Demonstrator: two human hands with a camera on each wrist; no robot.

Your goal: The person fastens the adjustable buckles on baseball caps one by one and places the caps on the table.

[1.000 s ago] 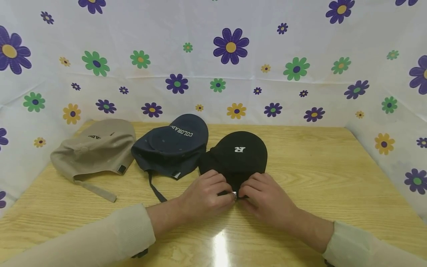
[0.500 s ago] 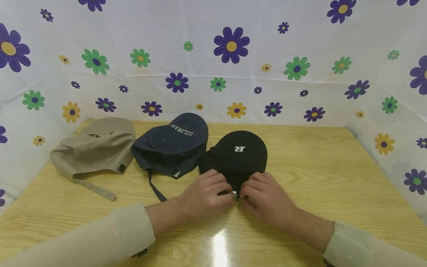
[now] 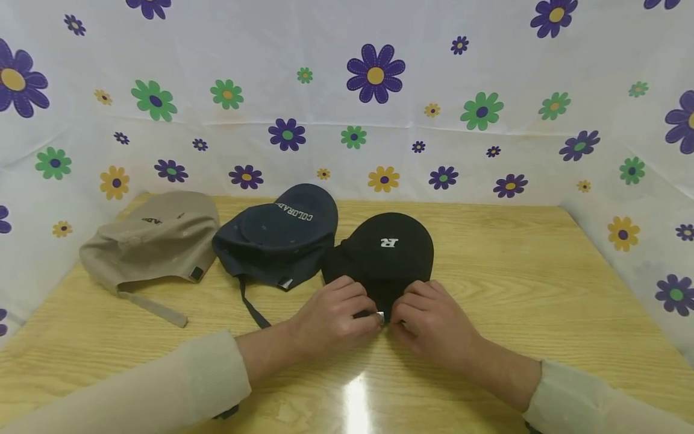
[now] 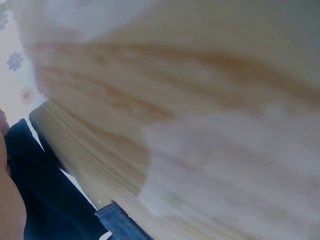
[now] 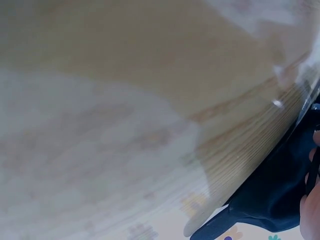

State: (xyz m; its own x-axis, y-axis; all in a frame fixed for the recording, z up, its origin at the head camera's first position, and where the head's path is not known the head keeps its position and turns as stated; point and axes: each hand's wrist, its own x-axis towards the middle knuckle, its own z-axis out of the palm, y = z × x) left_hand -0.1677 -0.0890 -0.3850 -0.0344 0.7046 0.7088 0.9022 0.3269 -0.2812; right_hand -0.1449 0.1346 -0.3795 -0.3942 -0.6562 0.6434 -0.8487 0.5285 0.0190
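Observation:
A black cap [image 3: 403, 241] with a white letter R lies on the wooden table, its brim toward the back. At the cap's near edge my left hand [image 3: 337, 314] pinches the strap end beside a small silver buckle [image 3: 381, 317]. Just right of that buckle, my right hand [image 3: 434, 322] grips the other side of the strap, its fingers curled. Part of the strap is hidden under both hands. In the right wrist view, fingertips [image 5: 312, 200] at the right edge hold a thin black strap against the dark cap [image 5: 270, 190].
Left of the black cap lies a navy cap [image 3: 271, 232] lettered in white, its strap [image 3: 250, 304] trailing forward. A beige cap [image 3: 157, 244] with a loose strap [image 3: 154, 308] is farther left. Behind the table [image 3: 520, 259] hangs a white flowered cloth [image 3: 325, 60].

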